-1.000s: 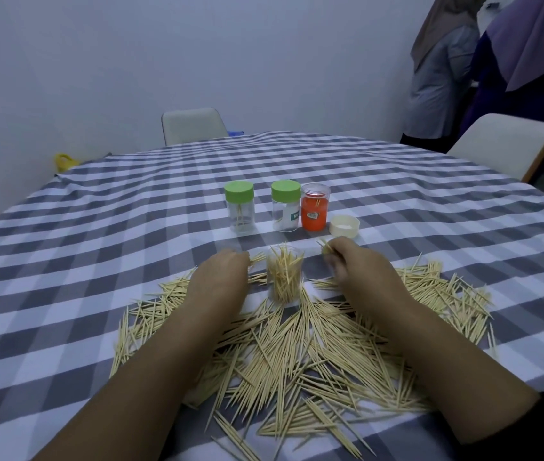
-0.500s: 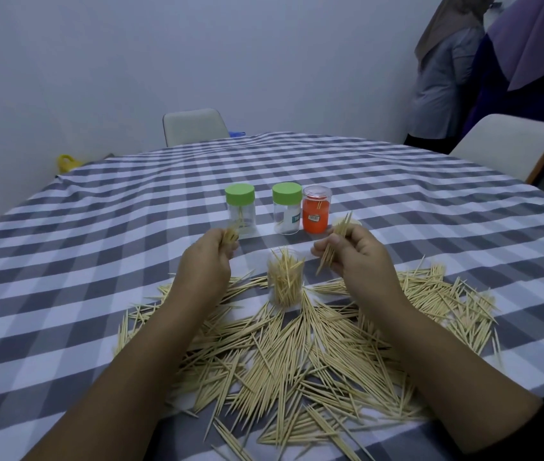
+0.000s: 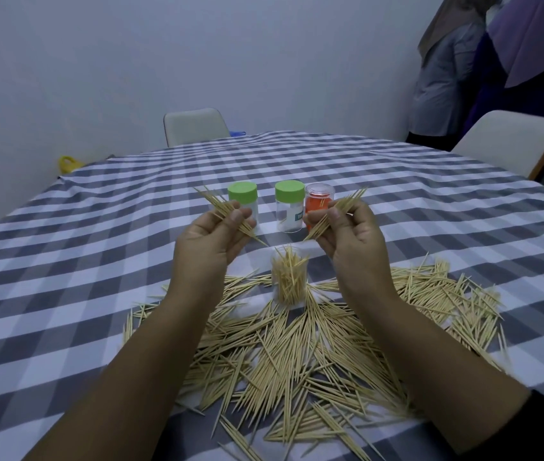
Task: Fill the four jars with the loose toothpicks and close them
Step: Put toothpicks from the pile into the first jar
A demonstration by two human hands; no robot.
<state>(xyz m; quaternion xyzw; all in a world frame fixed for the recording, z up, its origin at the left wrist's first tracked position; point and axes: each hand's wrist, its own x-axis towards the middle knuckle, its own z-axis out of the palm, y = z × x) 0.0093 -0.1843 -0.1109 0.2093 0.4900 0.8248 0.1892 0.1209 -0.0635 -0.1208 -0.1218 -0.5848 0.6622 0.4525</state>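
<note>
Head camera view: a person's left hand [image 3: 212, 241] and right hand [image 3: 347, 237] are each pinching a small bundle of toothpicks above an open clear jar [image 3: 289, 277], which is standing upright on the checked tablecloth [image 3: 64, 261] and is already bristling with sticks. The left bundle [image 3: 227, 212] is being gripped near its middle between thumb and fingers closed around it; the right bundle [image 3: 334, 212] is being held the same way, both slanting down toward the jar's mouth. Thin, stiff, pale wooden slivers with sharp tips, they are likely weighing almost nothing and fanning out or slipping unless squeezed mid-length. A wide loose heap of toothpicks [image 3: 297, 354] is lying scattered around the jar's base and toward the wearer. Beyond the hands, two clear jars with smooth green screw lids [image 3: 242, 192] [image 3: 290, 191] are standing closed beside an orange jar [image 3: 319, 202] whose top looks clear. The smooth plastic jars are probably light and easy to tip.
</note>
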